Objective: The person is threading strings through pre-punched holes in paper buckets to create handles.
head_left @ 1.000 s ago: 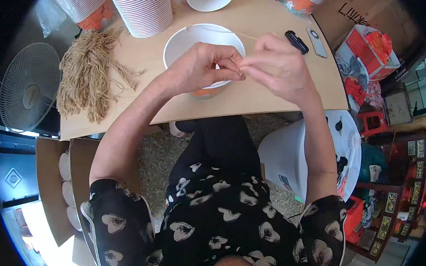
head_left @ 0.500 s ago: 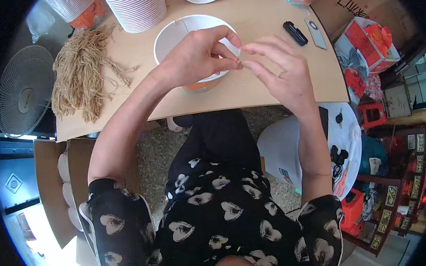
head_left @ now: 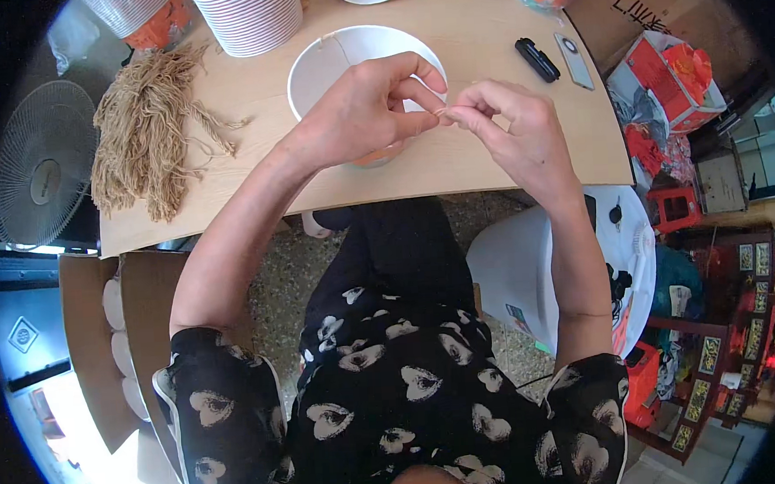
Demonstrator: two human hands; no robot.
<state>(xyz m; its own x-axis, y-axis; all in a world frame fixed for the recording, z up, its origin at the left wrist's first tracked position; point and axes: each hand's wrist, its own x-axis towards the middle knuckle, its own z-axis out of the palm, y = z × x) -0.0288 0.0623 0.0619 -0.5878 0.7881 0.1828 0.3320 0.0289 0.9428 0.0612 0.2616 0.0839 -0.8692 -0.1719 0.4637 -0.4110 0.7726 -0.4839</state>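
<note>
1. We see a thin tan string (head_left: 440,113) pinched between both hands, just above the near rim of a white paper bowl (head_left: 325,57) on the worktop (head_left: 473,36).
2. Left hand (head_left: 359,112): thumb and fingers pressed together on the string. Right hand (head_left: 513,126): fingertips pinching its other end.
3. Bowl's inside looks bare white.
4. Left: loose bundle of fibrous tan strings (head_left: 141,132). Behind: ribbed stack of cups (head_left: 249,17).

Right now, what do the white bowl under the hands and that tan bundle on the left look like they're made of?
White bowl: probably paper or thin plastic, matte, with a thin rolled rim. Tan bundle: likely raffia or twisted paper cord, dry, frayed, uneven strands. Table: light wood-grain top, perhaps laminate.
</note>
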